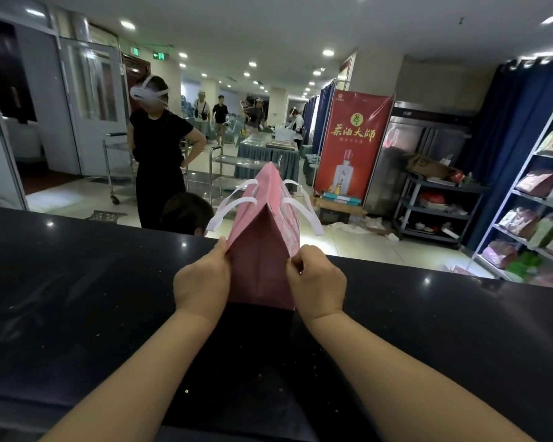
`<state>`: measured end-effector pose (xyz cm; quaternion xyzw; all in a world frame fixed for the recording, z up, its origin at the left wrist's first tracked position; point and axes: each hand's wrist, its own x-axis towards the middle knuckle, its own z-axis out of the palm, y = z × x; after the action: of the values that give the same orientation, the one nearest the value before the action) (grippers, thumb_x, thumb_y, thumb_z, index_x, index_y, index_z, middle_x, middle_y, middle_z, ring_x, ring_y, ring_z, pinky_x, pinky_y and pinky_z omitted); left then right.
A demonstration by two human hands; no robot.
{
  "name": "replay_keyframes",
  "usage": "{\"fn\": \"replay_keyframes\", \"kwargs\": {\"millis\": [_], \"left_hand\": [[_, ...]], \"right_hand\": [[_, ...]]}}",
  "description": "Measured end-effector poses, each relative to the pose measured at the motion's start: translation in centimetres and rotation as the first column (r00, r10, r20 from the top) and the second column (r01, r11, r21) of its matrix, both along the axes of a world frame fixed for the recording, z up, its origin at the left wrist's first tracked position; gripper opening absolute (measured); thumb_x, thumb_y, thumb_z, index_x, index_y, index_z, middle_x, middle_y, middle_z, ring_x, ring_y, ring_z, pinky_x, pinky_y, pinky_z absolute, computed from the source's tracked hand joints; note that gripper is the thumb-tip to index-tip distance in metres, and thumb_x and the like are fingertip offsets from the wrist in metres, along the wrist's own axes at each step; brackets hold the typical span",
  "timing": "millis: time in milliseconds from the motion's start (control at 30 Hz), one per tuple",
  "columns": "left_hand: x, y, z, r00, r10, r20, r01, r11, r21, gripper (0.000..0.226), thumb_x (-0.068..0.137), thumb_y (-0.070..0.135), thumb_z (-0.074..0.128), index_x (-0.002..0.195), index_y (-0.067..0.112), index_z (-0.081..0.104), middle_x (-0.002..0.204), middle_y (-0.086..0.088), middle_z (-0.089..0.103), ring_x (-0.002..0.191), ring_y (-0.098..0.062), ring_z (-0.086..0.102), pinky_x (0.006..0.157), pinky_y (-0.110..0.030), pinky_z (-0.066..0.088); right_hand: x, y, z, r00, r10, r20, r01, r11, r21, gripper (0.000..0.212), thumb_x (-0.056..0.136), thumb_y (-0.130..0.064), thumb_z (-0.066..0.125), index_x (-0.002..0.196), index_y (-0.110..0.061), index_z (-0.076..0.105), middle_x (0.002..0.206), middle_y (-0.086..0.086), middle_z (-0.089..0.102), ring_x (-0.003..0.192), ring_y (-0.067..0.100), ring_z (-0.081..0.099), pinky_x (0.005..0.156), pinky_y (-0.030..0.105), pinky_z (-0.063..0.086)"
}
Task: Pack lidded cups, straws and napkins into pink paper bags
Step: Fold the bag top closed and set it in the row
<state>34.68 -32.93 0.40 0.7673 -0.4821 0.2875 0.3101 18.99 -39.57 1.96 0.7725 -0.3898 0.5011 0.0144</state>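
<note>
I have the pink bag (262,250) standing on the dark counter (77,298), in the middle and close to its far edge. My left hand (201,282) pinches the bag's near left edge between thumb and curled fingers, and my right hand (316,282) pinches the near right edge the same way. Both hands are closed on paper, none free. The top of the bag comes to a narrow ridge, so I judge the mouth is hardly open and I am at the spreading step.

The first risk is tearing. I grip thin paper at the creases, and a sharp pull outward could split a side fold before the bottom flattens.

The second is the far edge. The bag sits near it, and beyond is a drop to the floor. If I push forward while spreading, the bag may slide or tip off.

The third is the white handles (233,202). They flop out to the left and right, and one could fold into the mouth and block whatever goes in.

The fourth is balance. The bag looks tall and light, and I cannot tell whether its base lies flat. If I let go too soon, it may fall over.

I see no cups, straws or napkins in view, so I would have to look away to reach for them, with the bag left unsteady.
</note>
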Motion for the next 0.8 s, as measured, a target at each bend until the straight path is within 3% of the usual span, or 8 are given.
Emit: {"fn": "replay_keyframes", "kwargs": {"millis": [133,233,333,433,533,633,700,800], "left_hand": [[-0.5,0.5,0.1,0.990,0.046,-0.135,-0.035,0.996,0.083,0.030,0.085,0.007,0.059,0.115,0.011,0.062,0.049,-0.009,0.055,0.040,-0.027,0.053,0.041,-0.018,0.019],[-1.1,1.7,0.1,0.977,0.048,-0.207,-0.035,0.997,0.066,0.036,0.094,0.026,0.043,0.128,0.018,0.048,0.074,-0.005,0.065,0.062,-0.027,0.062,0.044,-0.025,0.022],[-2.7,4.0,0.4,0.967,0.032,-0.254,-0.016,0.998,0.064,0.047,0.094,0.030,0.043,0.139,0.016,0.037,0.101,-0.006,0.067,0.077,-0.026,0.064,0.050,-0.028,0.029],[-6.0,7.1,0.5,0.945,-0.119,-0.305,0.124,0.992,-0.001,0.053,0.092,0.027,0.048,0.141,0.014,0.032,0.127,-0.004,0.058,0.085,-0.026,0.066,0.056,-0.030,0.041],[-10.5,9.9,0.4,0.930,-0.324,-0.176,0.325,0.945,-0.024,0.055,0.087,0.021,0.058,0.137,0.009,0.040,0.125,-0.005,0.060,0.072,-0.028,0.067,0.053,-0.034,0.049],[-15.5,12.7,0.2,0.892,-0.444,-0.087,0.444,0.896,-0.025,0.057,0.080,0.016,0.068,0.132,0.005,0.047,0.114,-0.004,0.067,0.059,-0.026,0.066,0.049,-0.026,0.041],[-18.9,14.2,-0.1,0.868,-0.487,-0.092,0.491,0.871,0.017,0.060,0.080,0.020,0.067,0.134,0.006,0.044,0.116,-0.002,0.066,0.062,-0.026,0.067,0.051,-0.028,0.041],[-23.8,16.1,-0.5,0.839,-0.519,-0.162,0.540,0.829,0.145,0.060,0.087,0.035,0.056,0.141,0.017,0.035,0.127,0.006,0.059,0.085,-0.024,0.067,0.066,-0.035,0.048]], "right_hand": [[-0.9,0.3,0.8,0.998,0.017,-0.061,-0.009,0.992,0.128,0.023,0.083,-0.025,0.067,0.069,-0.012,0.055,0.069,0.000,0.059,0.058,0.019,0.052,0.052,0.027,0.034],[-2.9,1.9,1.6,0.996,0.038,-0.080,-0.031,0.996,0.086,0.023,0.083,-0.027,0.069,0.069,-0.012,0.057,0.066,-0.002,0.059,0.056,0.016,0.051,0.051,0.026,0.037],[-6.1,4.4,2.3,0.996,0.058,-0.069,-0.054,0.997,0.058,0.021,0.080,-0.024,0.072,0.067,-0.013,0.059,0.061,-0.003,0.058,0.053,0.015,0.051,0.049,0.028,0.041],[-10.0,7.2,2.7,0.996,0.056,-0.063,-0.053,0.997,0.048,0.019,0.080,-0.023,0.072,0.069,-0.013,0.060,0.062,-0.003,0.058,0.054,0.014,0.052,0.050,0.033,0.046],[-14.2,9.6,2.6,0.997,0.056,-0.056,-0.051,0.996,0.079,0.019,0.081,-0.024,0.071,0.071,-0.012,0.061,0.065,-0.002,0.060,0.059,0.016,0.055,0.056,0.038,0.049],[-18.6,11.9,2.6,0.995,0.058,-0.081,-0.050,0.994,0.096,0.018,0.082,-0.026,0.069,0.072,-0.014,0.061,0.066,-0.002,0.061,0.061,0.015,0.056,0.058,0.038,0.051],[-21.6,13.4,2.9,0.994,0.060,-0.094,-0.051,0.995,0.089,0.016,0.082,-0.027,0.069,0.073,-0.018,0.059,0.065,-0.005,0.060,0.059,0.012,0.056,0.055,0.034,0.051],[-26.0,15.0,3.7,0.993,0.030,-0.116,-0.018,0.995,0.103,0.016,0.083,-0.028,0.069,0.074,-0.020,0.059,0.062,-0.007,0.059,0.057,0.011,0.056,0.054,0.033,0.050]]}}
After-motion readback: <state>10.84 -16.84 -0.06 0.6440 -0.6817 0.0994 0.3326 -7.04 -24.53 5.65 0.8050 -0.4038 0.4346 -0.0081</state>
